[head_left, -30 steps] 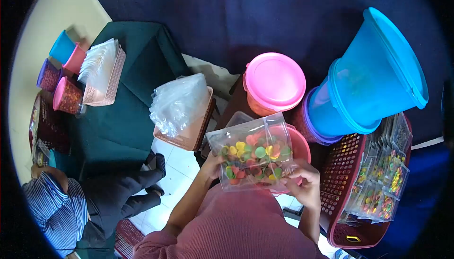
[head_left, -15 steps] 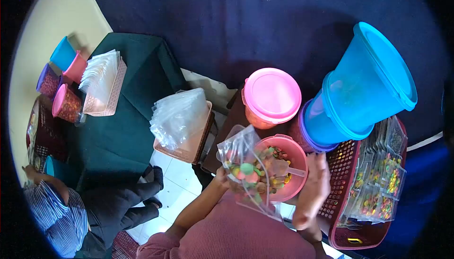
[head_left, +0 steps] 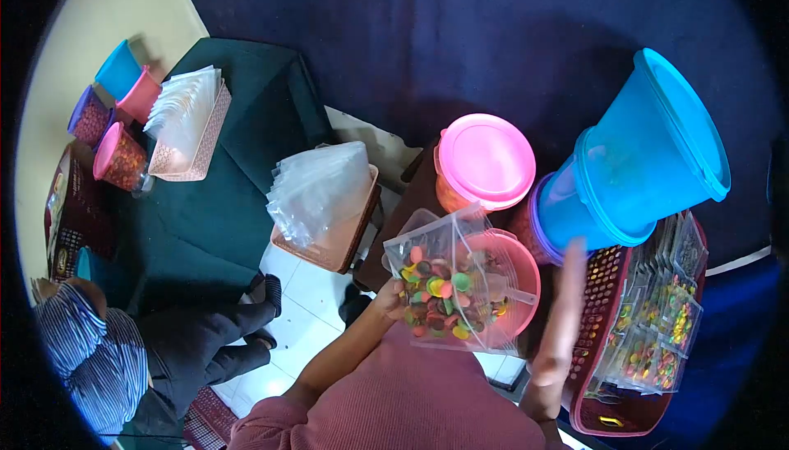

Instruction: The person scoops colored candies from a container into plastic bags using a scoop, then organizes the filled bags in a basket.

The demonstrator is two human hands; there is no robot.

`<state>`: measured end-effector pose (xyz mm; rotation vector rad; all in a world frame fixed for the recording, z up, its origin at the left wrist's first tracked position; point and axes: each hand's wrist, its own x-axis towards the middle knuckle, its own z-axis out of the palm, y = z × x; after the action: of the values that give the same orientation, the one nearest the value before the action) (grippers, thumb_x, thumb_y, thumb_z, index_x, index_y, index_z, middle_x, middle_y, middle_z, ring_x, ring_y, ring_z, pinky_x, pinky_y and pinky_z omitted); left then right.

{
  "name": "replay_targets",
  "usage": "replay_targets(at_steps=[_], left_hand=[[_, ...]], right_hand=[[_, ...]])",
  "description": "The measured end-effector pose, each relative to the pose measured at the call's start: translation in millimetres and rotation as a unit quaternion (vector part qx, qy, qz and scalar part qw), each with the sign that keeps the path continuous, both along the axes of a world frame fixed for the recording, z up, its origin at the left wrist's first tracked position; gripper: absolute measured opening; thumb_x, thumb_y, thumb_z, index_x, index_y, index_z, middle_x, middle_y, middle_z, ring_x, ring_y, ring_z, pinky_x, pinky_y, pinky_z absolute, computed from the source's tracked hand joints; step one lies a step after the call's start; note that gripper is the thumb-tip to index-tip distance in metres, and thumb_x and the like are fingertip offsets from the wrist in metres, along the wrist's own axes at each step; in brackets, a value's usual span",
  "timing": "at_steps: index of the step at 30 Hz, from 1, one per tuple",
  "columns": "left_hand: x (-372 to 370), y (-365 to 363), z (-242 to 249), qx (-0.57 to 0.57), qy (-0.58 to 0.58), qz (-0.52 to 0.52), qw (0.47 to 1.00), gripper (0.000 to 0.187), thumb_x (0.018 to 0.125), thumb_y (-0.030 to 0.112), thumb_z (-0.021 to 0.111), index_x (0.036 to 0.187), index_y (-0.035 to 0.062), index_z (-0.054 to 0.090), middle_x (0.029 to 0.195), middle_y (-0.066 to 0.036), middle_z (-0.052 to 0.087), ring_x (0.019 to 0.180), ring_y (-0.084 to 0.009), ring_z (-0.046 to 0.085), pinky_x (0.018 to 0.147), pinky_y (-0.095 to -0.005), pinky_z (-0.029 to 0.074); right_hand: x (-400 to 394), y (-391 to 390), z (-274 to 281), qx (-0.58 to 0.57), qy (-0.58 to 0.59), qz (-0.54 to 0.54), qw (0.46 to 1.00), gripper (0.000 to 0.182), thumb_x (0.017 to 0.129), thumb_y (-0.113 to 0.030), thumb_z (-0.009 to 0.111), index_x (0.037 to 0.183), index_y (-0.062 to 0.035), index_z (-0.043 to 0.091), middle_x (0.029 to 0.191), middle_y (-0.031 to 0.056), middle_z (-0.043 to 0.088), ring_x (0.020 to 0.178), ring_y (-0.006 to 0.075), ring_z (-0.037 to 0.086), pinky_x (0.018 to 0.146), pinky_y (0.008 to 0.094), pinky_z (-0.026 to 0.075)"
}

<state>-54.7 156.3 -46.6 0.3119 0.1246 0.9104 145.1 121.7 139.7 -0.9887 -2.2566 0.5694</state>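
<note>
My left hand [head_left: 389,300] grips the side of a clear plastic bag [head_left: 440,294] with colourful round candies in it. Behind the bag is an open pink tub [head_left: 528,273], partly hidden, with a clear scoop [head_left: 518,295] lying in it. My right hand [head_left: 559,323] is in the air just right of the tub, blurred, with its fingers stretched out and nothing seen in them. Next to it stands a maroon basket [head_left: 588,327] of filled candy packets [head_left: 657,327].
A pink-lidded tub [head_left: 486,162] and stacked blue tubs [head_left: 633,154] stand behind. Flat clear bags [head_left: 325,191] fill a basket to the left. Further left are another basket of bags [head_left: 191,113], several candy tubs [head_left: 123,158] and a person in a striped shirt [head_left: 99,360].
The candy bag has turned more upright and flat toward me, showing more candies. My right hand has moved slightly right and turned edge-on. The view has shifted a little.
</note>
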Motion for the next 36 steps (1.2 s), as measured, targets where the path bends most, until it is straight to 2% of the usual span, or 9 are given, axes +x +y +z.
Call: replay_targets(at_steps=[2, 5, 9, 12, 14, 19, 24, 30, 36], left_hand=[[-9.4, 1.9, -11.8, -0.001, 0.027, -0.003, 1.000, 0.073, 0.061, 0.036, 0.068, 0.119, 0.0060, 0.033, 0.114, -0.017, 0.043, 0.101, -0.0297, 0.047, 0.081, -0.0433, 0.043], [-21.5, 7.8, -8.1, 0.000, -0.076, -0.049, 0.996, 0.076, 0.067, 0.037, 0.063, 0.127, 0.0180, 0.020, 0.113, -0.017, 0.043, 0.100, -0.0319, 0.047, 0.077, -0.0427, 0.045], [-38.4, 16.1, 5.7, -0.012, -0.083, -0.088, 0.993, 0.077, 0.068, 0.039, 0.060, 0.128, 0.0154, 0.018, 0.116, -0.017, 0.040, 0.105, -0.0311, 0.043, 0.081, -0.0430, 0.043], [-53.1, 24.6, -6.7, -0.016, 0.037, -0.013, 0.999, 0.072, 0.068, 0.036, 0.061, 0.124, 0.0076, 0.025, 0.114, -0.016, 0.042, 0.105, -0.0289, 0.044, 0.085, -0.0401, 0.041], [-64.2, 29.6, 16.1, -0.028, 0.044, -0.009, 0.999, 0.065, 0.068, 0.027, 0.062, 0.120, 0.0021, 0.031, 0.114, -0.015, 0.043, 0.104, -0.0262, 0.045, 0.087, -0.0371, 0.040], [-88.3, 40.3, 44.8, -0.050, 0.179, -0.083, 0.979, 0.053, 0.071, 0.010, 0.060, 0.117, 0.0035, 0.035, 0.108, -0.009, 0.048, 0.100, -0.0200, 0.048, 0.086, -0.0346, 0.040], [-99.7, 41.8, 45.5, 0.069, 0.140, -0.128, 0.979, 0.056, 0.068, 0.009, 0.064, 0.116, 0.0017, 0.036, 0.107, -0.008, 0.049, 0.097, -0.0184, 0.050, 0.086, -0.0328, 0.038], [-103.9, 39.1, 26.7, 0.019, 0.227, -0.136, 0.964, 0.054, 0.071, 0.007, 0.060, 0.118, 0.0050, 0.034, 0.104, -0.007, 0.050, 0.092, -0.0186, 0.052, 0.078, -0.0337, 0.044], [-126.3, 48.7, -6.5, -0.070, -0.080, -0.160, 0.981, 0.053, 0.081, 0.035, 0.045, 0.123, 0.0071, 0.026, 0.120, -0.013, 0.038, 0.106, -0.0280, 0.044, 0.079, -0.0405, 0.044]], right_hand=[[-11.9, 7.1, 9.9, -0.075, -0.095, 0.070, 0.990, 0.094, 0.063, -0.063, 0.047, 0.125, 0.0032, 0.024, 0.131, 0.0234, 0.017, 0.124, 0.0353, 0.008, 0.099, 0.0476, 0.002], [-18.6, 9.1, 4.6, 0.012, 0.045, -0.104, 0.993, 0.094, 0.066, -0.067, 0.039, 0.126, 0.0033, 0.020, 0.132, 0.0231, 0.014, 0.124, 0.0376, 0.005, 0.097, 0.0497, 0.001], [-53.0, 11.9, 12.5, -0.094, -0.032, -0.026, 0.995, 0.088, 0.064, -0.037, 0.065, 0.127, 0.0034, 0.018, 0.128, 0.0251, 0.022, 0.122, 0.0345, 0.018, 0.098, 0.0467, 0.009], [-71.0, 16.5, 10.6, -0.125, 0.266, -0.238, 0.926, 0.089, 0.063, -0.033, 0.066, 0.127, 0.0027, 0.016, 0.122, 0.0224, 0.033, 0.114, 0.0313, 0.032, 0.095, 0.0441, 0.021], [-49.4, 21.0, -11.4, -0.161, 0.280, -0.204, 0.924, 0.082, 0.064, -0.012, 0.067, 0.126, 0.0012, 0.017, 0.113, 0.0167, 0.040, 0.097, 0.0229, 0.048, 0.076, 0.0307, 0.043], [-57.4, 19.7, -52.6, -0.397, 0.372, -0.225, 0.808, 0.037, 0.073, 0.004, 0.054, 0.108, 0.0017, 0.043, 0.092, 0.0089, 0.055, 0.076, 0.0123, 0.056, 0.063, 0.0206, 0.044], [-80.6, 10.8, -78.7, -0.247, 0.377, -0.356, 0.819, 0.023, 0.073, 0.006, 0.052, 0.095, 0.0012, 0.048, 0.076, 0.0039, 0.056, 0.059, 0.0054, 0.051, 0.049, 0.0170, 0.040], [-108.5, 4.2, -78.1, -0.216, 0.450, -0.391, 0.773, 0.028, 0.075, 0.007, 0.049, 0.102, 0.0015, 0.045, 0.093, 0.0069, 0.055, 0.080, 0.0082, 0.052, 0.064, 0.0179, 0.042], [-124.8, -12.4, -70.3, -0.179, 0.653, -0.307, 0.669, 0.058, 0.070, -0.021, 0.064, 0.114, 0.0002, 0.033, 0.112, 0.0155, 0.044, 0.101, 0.0224, 0.046, 0.085, 0.0366, 0.037]])
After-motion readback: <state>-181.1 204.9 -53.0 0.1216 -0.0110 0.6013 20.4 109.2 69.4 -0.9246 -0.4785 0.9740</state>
